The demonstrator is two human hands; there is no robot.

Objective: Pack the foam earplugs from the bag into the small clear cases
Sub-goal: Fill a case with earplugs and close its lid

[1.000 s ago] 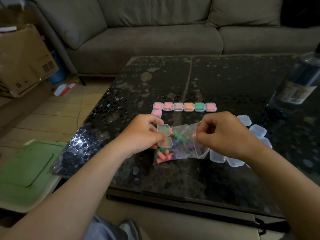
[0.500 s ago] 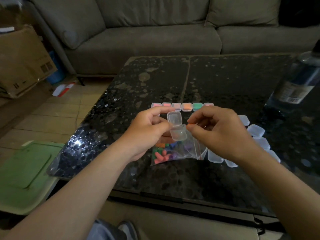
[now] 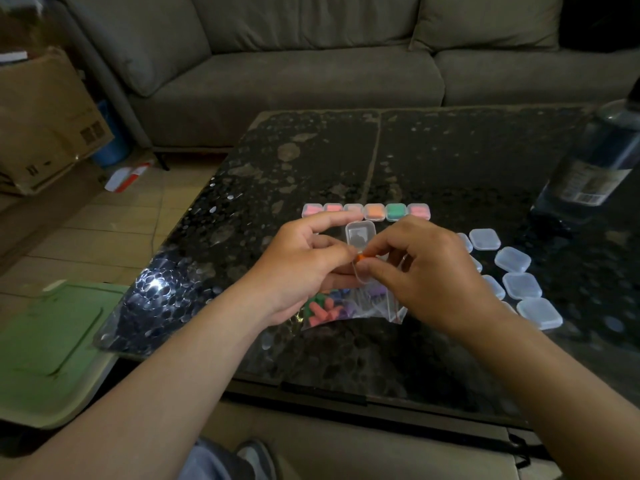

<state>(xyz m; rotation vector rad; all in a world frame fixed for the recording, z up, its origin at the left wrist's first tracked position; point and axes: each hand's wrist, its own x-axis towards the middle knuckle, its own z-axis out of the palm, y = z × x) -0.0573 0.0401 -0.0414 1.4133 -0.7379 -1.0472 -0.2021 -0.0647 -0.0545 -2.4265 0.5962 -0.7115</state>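
Observation:
My left hand (image 3: 301,263) holds a small clear case (image 3: 360,234) above the table, its lid flipped up. My right hand (image 3: 422,271) pinches an orange earplug (image 3: 363,258) at the mouth of that case. Under both hands lies the clear zip bag (image 3: 346,306) with pink, green and purple earplugs inside. A row of filled cases (image 3: 367,211) sits just beyond my hands, showing pink, orange and green. Several empty clear cases (image 3: 512,271) lie to the right.
A large plastic bottle (image 3: 595,161) stands at the table's right side. The dark glass table (image 3: 433,150) stretches toward a grey sofa (image 3: 294,81). A cardboard box (image 3: 45,123) and a green lid (image 3: 45,344) sit to the left on the floor.
My right hand came out of the bag with an orange earplug and brought it to the open case. My left hand lifted the case above the bag.

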